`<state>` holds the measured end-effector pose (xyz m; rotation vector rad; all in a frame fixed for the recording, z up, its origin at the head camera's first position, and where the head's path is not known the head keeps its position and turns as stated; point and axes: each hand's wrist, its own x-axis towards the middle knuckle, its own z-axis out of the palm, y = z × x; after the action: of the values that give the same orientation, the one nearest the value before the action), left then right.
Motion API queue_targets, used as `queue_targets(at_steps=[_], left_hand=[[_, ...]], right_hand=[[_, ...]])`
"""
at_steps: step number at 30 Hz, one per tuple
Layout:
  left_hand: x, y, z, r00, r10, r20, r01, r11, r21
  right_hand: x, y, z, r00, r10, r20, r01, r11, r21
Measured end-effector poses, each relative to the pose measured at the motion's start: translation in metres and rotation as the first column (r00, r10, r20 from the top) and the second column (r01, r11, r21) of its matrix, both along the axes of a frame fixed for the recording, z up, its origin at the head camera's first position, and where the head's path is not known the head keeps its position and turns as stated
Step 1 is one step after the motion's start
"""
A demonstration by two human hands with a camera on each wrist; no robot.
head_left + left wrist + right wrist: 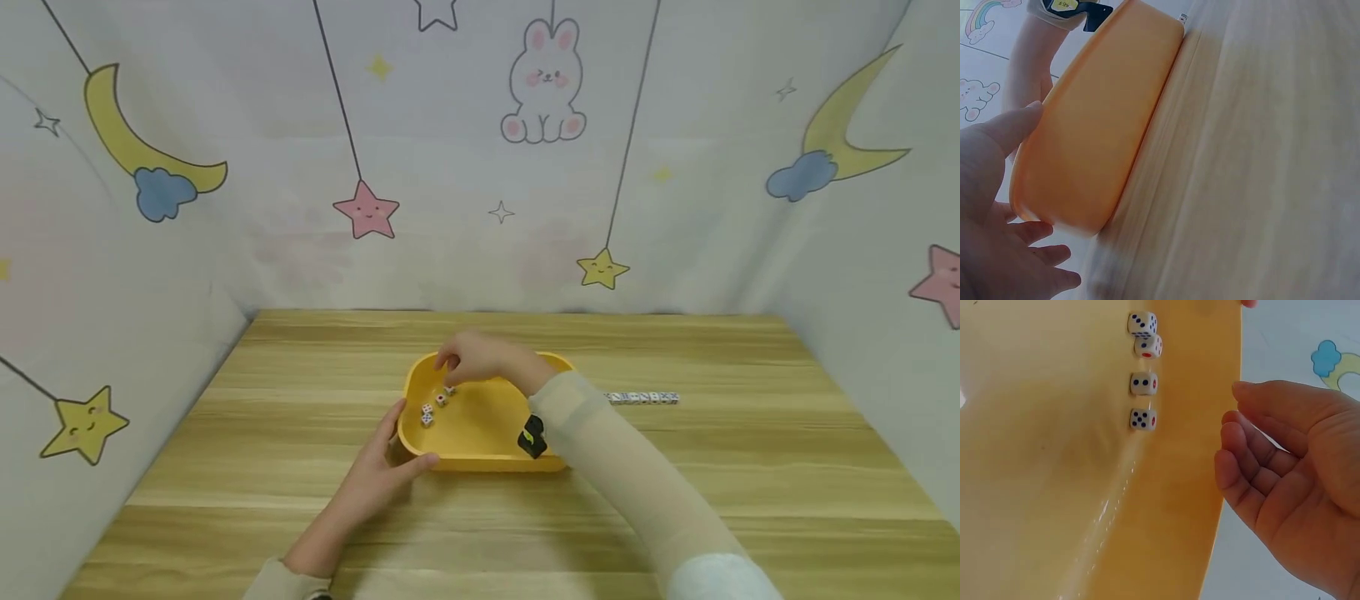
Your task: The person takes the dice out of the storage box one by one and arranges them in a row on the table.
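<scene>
A yellow tub [480, 462] with rounded corners stands on the table. My left hand [382, 467] holds its near left corner, thumb on the front rim and fingers along the left end. In the left wrist view the thumb [1022, 122] lies at the tub's rim, with the other fingers spread beside the end wall. My right hand [480, 357] hangs over the tub's far left part, fingers loosely bent with nothing visible between them. Several white dice [1144, 383] lie inside along the left wall, two of them touching in the right wrist view.
Right of the tub, a straight row of white dice [643, 398] lies on the wooden table [750, 500], partly hidden by the right sleeve [622, 467]. A black device [532, 437] sits at the right wrist. A cloth wall [450, 267] with printed stars and moons encloses the table.
</scene>
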<state>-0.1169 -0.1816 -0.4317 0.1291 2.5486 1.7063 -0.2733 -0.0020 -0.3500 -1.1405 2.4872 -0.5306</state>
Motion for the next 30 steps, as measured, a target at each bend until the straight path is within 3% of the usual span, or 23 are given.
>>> queue_targets(at_steps=[4, 15, 22, 30], left_hand=[[0.0, 0.0, 0.0, 1.0, 0.002, -0.003, -0.002, 1.0, -0.003], [0.002, 0.005, -0.001, 1.0, 0.005, -0.009, -0.005, 1.0, 0.004], [0.002, 0.006, -0.001, 1.0, 0.024, 0.0, -0.024, 1.0, -0.012], [0.0, 0.002, 0.0, 1.0, 0.03, 0.0, -0.03, 0.999, -0.019]], right_hand=[[0.0, -0.008, -0.001, 0.999, 0.026, -0.03, -0.024, 0.998, 0.065], [0.0, -0.013, -0.021, 0.998, 0.063, -0.003, -0.062, 0.982, 0.177], [-0.004, -0.007, -0.037, 0.998, 0.066, 0.022, -0.067, 0.995, 0.068], [-0.006, -0.007, -0.039, 0.999, 0.035, 0.014, -0.035, 0.999, 0.023]])
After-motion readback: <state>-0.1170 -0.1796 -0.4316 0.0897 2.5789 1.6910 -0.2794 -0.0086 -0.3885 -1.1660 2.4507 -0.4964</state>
